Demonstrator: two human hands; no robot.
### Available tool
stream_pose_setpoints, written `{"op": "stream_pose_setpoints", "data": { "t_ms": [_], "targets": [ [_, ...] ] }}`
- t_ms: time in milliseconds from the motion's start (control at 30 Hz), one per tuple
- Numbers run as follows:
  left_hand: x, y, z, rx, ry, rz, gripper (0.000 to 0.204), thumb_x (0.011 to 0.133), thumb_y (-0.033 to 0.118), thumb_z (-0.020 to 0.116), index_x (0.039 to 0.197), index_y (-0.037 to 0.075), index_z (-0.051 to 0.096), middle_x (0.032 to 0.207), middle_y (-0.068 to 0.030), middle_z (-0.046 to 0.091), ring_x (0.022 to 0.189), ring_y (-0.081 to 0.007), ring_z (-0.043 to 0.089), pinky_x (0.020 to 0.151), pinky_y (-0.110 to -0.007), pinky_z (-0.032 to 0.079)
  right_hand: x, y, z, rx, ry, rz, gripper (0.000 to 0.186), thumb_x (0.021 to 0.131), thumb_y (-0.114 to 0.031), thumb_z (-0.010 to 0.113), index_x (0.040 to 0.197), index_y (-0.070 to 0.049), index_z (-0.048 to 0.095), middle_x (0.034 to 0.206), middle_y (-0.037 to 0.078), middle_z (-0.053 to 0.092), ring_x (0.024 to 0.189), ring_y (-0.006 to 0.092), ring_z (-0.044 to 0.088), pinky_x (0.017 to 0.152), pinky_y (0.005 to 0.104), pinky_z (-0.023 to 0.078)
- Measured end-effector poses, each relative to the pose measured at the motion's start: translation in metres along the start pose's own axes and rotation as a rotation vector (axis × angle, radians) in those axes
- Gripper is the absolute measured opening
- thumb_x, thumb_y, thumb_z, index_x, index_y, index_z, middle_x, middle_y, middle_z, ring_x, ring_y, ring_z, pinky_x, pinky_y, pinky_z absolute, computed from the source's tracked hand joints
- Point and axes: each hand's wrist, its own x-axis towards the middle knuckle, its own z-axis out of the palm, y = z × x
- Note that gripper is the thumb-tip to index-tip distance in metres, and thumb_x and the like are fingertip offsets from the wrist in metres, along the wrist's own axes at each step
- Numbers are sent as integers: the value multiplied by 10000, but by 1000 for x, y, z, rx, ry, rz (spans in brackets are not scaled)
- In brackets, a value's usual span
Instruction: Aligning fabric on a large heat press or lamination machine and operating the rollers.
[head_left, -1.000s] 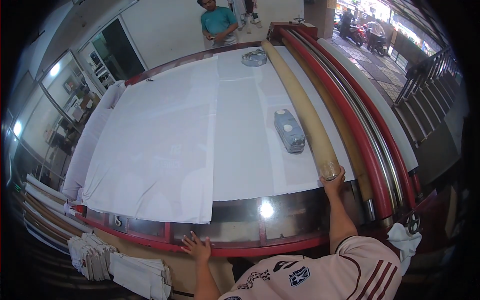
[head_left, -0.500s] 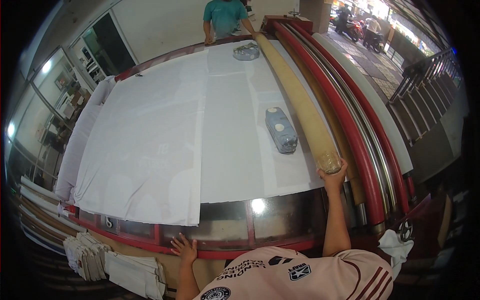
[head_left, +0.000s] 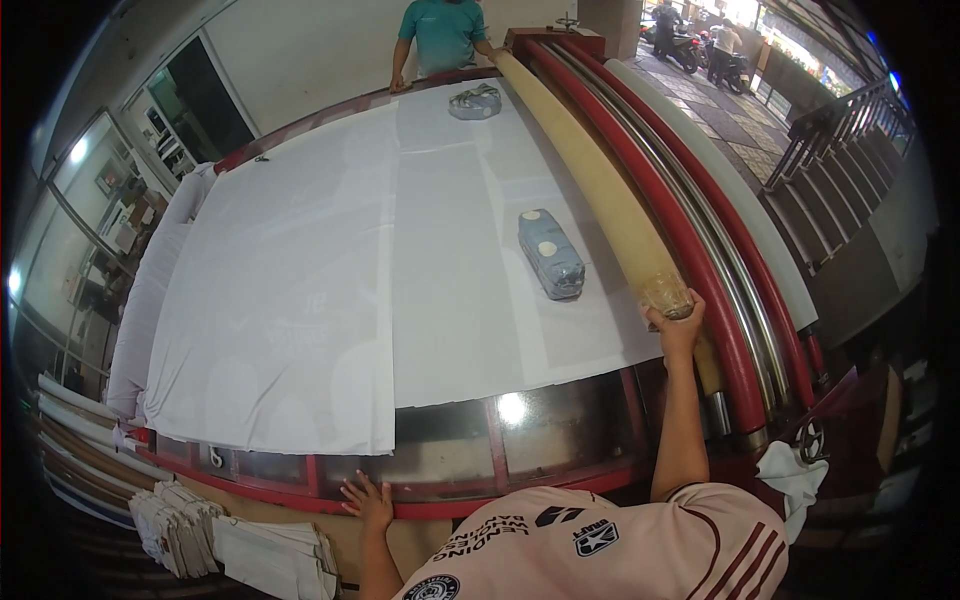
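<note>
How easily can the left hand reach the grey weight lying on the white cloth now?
Probably not easily. The left hand rests on the near red table edge, while the grey weight lies far across the white cloth, nearer the right hand. Nothing blocks the path; the distance looks large.

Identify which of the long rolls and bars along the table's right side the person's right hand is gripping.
The tan fabric roll, innermost beside the white cloth; the right hand grips its near end. The red bars go untouched.

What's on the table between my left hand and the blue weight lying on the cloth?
In the head view, between the left hand and the blue weight lie the red table edge, bare glass, then white cloth.
</note>
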Motion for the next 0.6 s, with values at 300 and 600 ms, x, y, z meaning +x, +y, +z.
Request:
{"op": "stream_pose_setpoints", "data": {
  "t_ms": [300,600],
  "targets": [
    [1,-5,2,-33,2,2,843,1027,648,350,1657,188,30,1678,-284,-83,1541,-500,-108,1161,-718,-50,50,-53,-45,-353,181,-289,946,566,-229,949,1368,-69,472,1285,201,622,1188,374,613,993,466,501],
    [0,-12,1,-33,16,38,789,1051,592,358,1658,197,45,1689,-253,-80,1550,-477,-97,1165,-708,-51,124,5,-129,-496,104,-89,956,598,-317,942,1395,-122,452,1296,212,650,1189,400,634,989,478,512]
  ]
}}
